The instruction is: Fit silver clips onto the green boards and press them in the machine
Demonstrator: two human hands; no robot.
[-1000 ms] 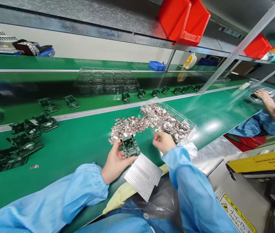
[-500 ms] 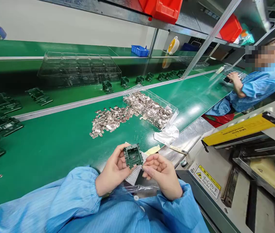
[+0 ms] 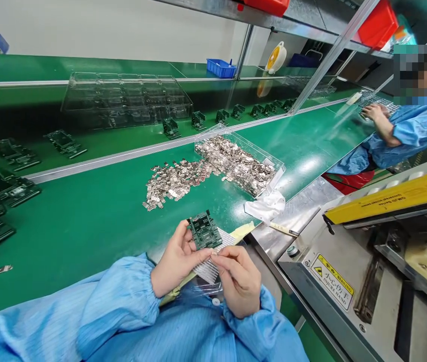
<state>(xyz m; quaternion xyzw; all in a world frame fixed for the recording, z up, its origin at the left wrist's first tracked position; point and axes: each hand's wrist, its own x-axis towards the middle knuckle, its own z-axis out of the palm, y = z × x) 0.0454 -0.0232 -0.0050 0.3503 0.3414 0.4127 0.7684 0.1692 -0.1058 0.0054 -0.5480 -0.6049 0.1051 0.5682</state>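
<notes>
My left hand (image 3: 178, 259) is closed on a green circuit board (image 3: 205, 230), tilted with its flat face up and notched edges showing. My right hand (image 3: 238, 276) is pinched at the left thumb tip, just below the board's near edge. Whatever sits in that pinch is too small to make out. Behind both hands lies a white sheet with rows of small marks (image 3: 208, 271), partly hidden by them. Beyond the board a loose pile of small silvery metal pieces (image 3: 174, 181) spreads on the green bench (image 3: 96, 221), beside a clear plastic tray (image 3: 274, 182) full of the same pieces.
Several green boards (image 3: 8, 188) lie at the left, with more along the back ledge near a clear moulded tray (image 3: 126, 98). A white cloth (image 3: 266, 206) rests by the metal edge. At right stands a machine with a warning label (image 3: 333, 281). A co-worker (image 3: 398, 130) works farther off.
The board in my left hand has been turned over, its recessed side giving way to a flat face. My right hand has moved left, its fingers now pinched against the left thumb.
</notes>
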